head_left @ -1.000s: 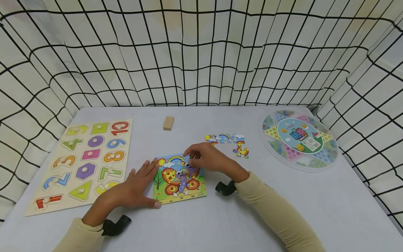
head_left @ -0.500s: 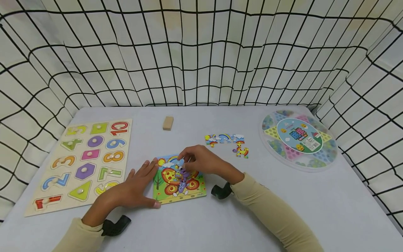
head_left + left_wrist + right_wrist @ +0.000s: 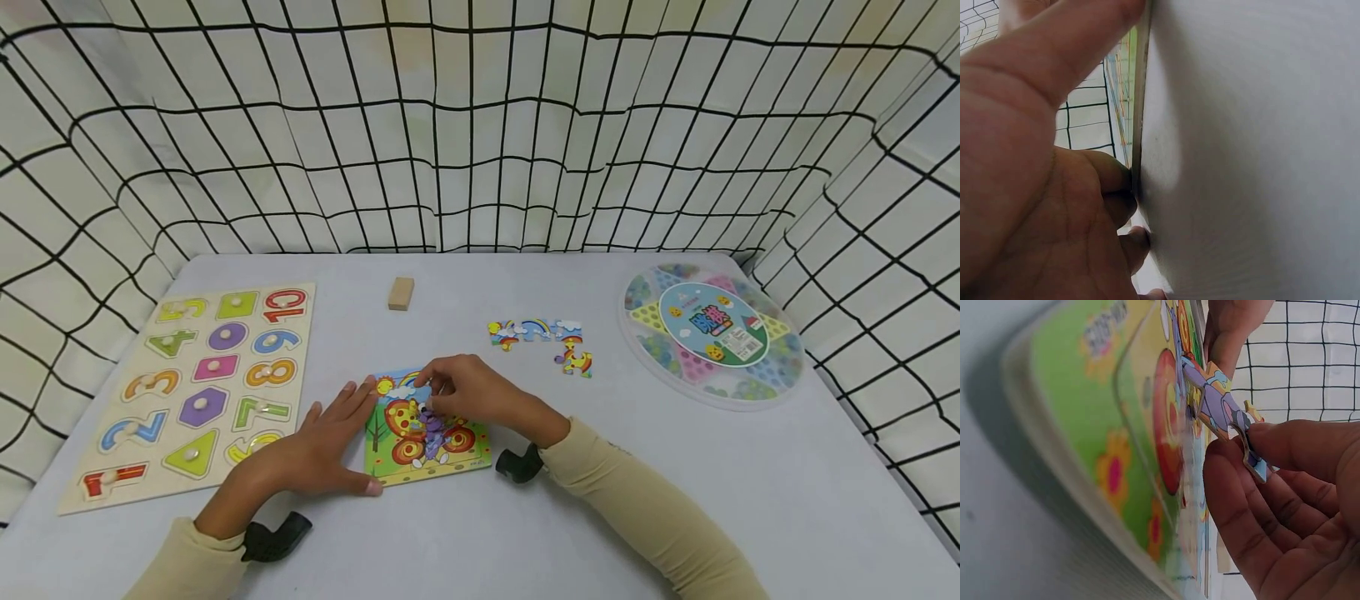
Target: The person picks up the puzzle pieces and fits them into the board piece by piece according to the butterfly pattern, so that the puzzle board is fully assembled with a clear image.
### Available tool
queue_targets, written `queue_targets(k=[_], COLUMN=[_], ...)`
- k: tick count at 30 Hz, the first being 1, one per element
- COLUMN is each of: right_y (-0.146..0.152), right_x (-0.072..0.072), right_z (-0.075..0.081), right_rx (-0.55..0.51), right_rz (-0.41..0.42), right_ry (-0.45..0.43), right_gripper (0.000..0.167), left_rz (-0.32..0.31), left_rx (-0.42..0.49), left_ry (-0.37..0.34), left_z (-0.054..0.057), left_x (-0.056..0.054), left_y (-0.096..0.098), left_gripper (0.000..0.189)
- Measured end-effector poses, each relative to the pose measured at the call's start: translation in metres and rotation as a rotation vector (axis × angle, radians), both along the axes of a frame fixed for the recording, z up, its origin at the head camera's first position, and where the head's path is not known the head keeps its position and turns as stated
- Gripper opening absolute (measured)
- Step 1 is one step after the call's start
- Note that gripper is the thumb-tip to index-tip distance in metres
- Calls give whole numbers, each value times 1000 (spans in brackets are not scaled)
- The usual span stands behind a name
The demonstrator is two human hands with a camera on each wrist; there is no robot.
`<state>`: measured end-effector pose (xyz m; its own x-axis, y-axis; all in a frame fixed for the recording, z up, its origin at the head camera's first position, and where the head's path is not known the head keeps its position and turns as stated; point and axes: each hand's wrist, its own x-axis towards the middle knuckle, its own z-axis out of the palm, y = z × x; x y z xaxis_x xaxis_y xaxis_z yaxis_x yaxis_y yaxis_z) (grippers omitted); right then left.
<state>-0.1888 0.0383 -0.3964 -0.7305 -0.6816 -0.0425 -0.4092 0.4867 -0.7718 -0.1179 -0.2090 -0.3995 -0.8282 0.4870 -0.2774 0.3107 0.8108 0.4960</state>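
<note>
A butterfly-picture jigsaw board (image 3: 450,470) lies flat on the white table. My right hand (image 3: 474,390) is over its upper middle and pinches a purple and blue jigsaw piece (image 3: 1215,405) between thumb and fingers. In the right wrist view that piece stands tilted against the board's face; its exact contact there is hard to tell. My left hand (image 3: 318,450) rests at the board's left side, fingers stretched along that edge and thumb at the near left corner. From the left wrist view, fingers and thumb touch the board's thin edge (image 3: 1138,112).
Several loose jigsaw pieces (image 3: 536,330) lie joined or close together beyond my right hand. A wooden number-and-shape board (image 3: 172,392) is at left, a small wooden block (image 3: 401,293) at the back. A round clear bead case (image 3: 712,333) sits at right. Black netting (image 3: 471,133) surrounds the table.
My right hand has moved left and slightly nearer over the board with the jigsaw piece, uncovering the loose pieces behind it. My left hand has stayed in place.
</note>
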Motion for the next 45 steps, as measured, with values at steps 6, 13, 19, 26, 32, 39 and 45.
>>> queue_targets(k=[6,13,19,26,32,39,45], right_y=[-3,-8,-10,-10,-11,-11,-6], right_x=[1,3,6,7,7,7,1], right_z=[-1,-3,-3,-1,-3,0,4], right_rx=[46,209,243,266,281,295,240], right_rz=[1,71,69,42,38,54,48], right_ry=[54,111,126,133,132,130,71], right_gripper=[26,48,51,47,48,46,48], left_rz=[0,-8,-5,-8,-6,-1,4], left_rx=[-6,5,4,-2,-9,-13,-7], left_ry=[4,6,-2,4,5,2,-5], left_z=[-1,2,2,1,2,2,4], left_x=[0,1,2,1,1,1,1], left_y=[-1,0,-1,-1,1,0,1], left_gripper=[121,120,120,121,120,121,120])
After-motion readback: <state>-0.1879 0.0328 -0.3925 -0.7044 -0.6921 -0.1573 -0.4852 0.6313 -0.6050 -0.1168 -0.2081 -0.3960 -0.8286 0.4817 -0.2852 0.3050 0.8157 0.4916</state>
